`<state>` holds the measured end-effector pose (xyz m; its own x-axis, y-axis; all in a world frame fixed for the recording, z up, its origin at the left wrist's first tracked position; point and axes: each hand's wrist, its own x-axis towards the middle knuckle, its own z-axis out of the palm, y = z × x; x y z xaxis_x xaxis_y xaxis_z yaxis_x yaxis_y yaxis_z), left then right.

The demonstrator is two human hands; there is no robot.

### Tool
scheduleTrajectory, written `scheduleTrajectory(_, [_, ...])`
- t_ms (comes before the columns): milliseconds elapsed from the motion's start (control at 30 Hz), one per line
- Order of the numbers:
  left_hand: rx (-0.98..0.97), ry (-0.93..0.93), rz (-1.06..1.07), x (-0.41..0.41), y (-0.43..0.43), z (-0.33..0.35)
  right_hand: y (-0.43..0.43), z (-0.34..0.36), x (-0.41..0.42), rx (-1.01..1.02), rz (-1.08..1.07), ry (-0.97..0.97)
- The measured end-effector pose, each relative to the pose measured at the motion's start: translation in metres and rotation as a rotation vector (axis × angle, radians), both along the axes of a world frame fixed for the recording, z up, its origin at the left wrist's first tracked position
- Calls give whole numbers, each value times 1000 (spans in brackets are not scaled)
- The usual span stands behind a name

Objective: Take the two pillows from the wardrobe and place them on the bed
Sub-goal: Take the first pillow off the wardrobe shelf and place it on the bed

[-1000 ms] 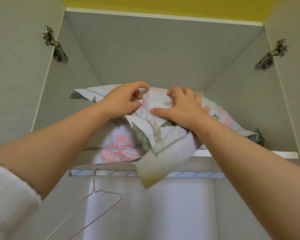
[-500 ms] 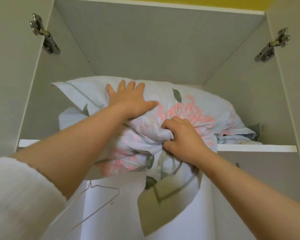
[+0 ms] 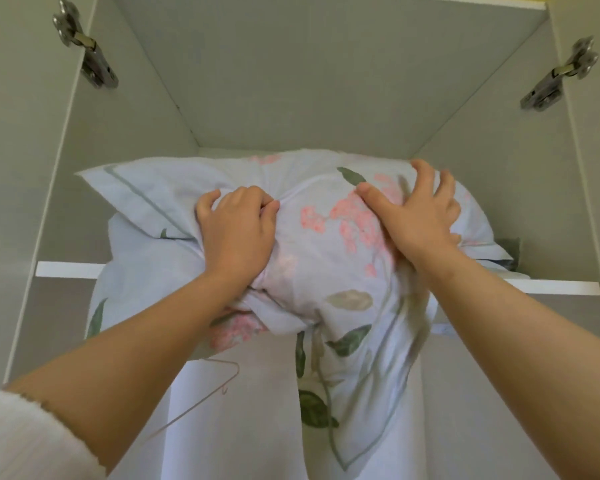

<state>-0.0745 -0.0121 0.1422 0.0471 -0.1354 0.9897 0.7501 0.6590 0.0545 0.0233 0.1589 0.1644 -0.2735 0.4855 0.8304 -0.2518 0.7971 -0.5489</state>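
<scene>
On the wardrobe's top shelf (image 3: pixel 66 270) lies a pale blue pillow (image 3: pixel 312 188) with pink flowers and green leaves. A second pillow (image 3: pixel 136 271) in the same print sits under it and sticks out over the shelf edge. A loose flap of pillowcase (image 3: pixel 347 393) hangs down in front. My left hand (image 3: pixel 236 233) grips a bunch of the top pillow's fabric near its middle. My right hand (image 3: pixel 420 213) presses on the pillow's right part with fingers spread, the tips over its far edge.
The wardrobe doors stand open, with metal hinges at upper left (image 3: pixel 87 46) and upper right (image 3: pixel 561 74). A thin wire hanger (image 3: pixel 219 379) hangs below the shelf. A dark folded item (image 3: pixel 510 251) lies on the shelf's right end. White cloth hangs underneath.
My left hand went from lying flat on the pillow to gripping its fabric. My right hand let go of the bunched cloth and moved up right onto the pillow.
</scene>
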Motion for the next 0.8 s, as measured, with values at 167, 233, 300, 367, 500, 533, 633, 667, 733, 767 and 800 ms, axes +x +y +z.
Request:
scheduleTrajectory(167, [24, 132, -46, 4, -4, -21, 3, -3, -20, -109, 88, -4])
scheduleTrajectory(233, [24, 146, -60, 6, -4, -25, 5, -10, -26, -120, 83, 76])
scheduleTrajectory(300, [22, 150, -82, 8, -2, -28, 8, -16, -30, -101, 104, 171])
scheduleTrajectory(367, [30, 138, -126, 12, -1, -29, 11, -19, -31, -36, 116, 255])
scheduleTrajectory(500, [17, 52, -106, 26, -1, -19, 15, -26, -25, 16, 148, 325])
scheduleTrajectory(533, [10, 26, -50, 31, 0, -12, 17, -28, -24, 22, 151, 325])
scheduleTrajectory(633, [13, -4, 112, 48, 7, 14, 24, -34, -21, 50, 166, 296])
scheduleTrajectory(667, [-6, -5, 134, 54, 12, 23, 26, -36, -19, 58, 165, 278])
scheduleTrajectory(733, [-111, -30, 171, 64, 27, 38, 33, -37, -16, 74, 149, 237])
scheduleTrajectory(767, [-179, -54, 205, 67, 36, 45, 35, -38, -13, 78, 141, 215])
scheduleTrajectory(800, [-233, -77, 249, 69, 44, 51, 38, -39, -11, 80, 141, 196])
